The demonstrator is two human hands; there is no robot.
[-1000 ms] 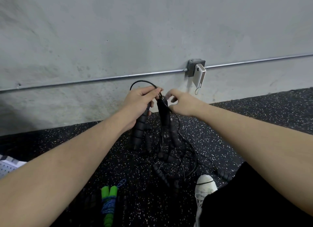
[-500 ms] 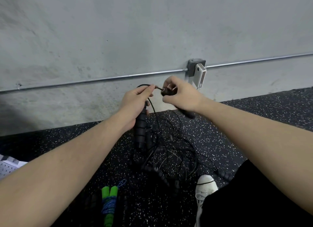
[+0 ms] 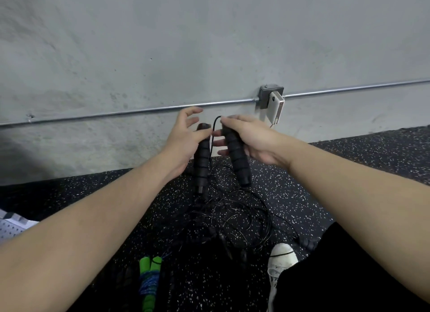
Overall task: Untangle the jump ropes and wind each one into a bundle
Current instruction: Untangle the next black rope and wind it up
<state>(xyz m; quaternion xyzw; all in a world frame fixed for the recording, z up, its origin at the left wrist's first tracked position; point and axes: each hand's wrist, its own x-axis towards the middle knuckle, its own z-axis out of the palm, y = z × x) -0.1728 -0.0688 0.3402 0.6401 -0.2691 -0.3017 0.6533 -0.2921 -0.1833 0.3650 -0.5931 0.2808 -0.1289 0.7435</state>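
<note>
From the head camera I see two black foam handles held upright side by side above the tangled ropes (image 3: 232, 218) on the speckled floor (image 3: 349, 163). My left hand (image 3: 183, 139) pinches the left handle (image 3: 202, 163), its other fingers spread. My right hand (image 3: 251, 139) grips the right handle (image 3: 237, 158), apparently loosely.

Two black ribbed foam handles (image 3: 202, 158) and thin black cords (image 3: 244, 214) lie against a black floor (image 3: 349, 153) flecked with white. Near left, green handles (image 3: 149, 265) wrapped in blue cord. Near right, a white shoe (image 3: 281, 256). Far, a mottled grey wall (image 3: 186, 44) with a silver pipe (image 3: 116, 113).
</note>
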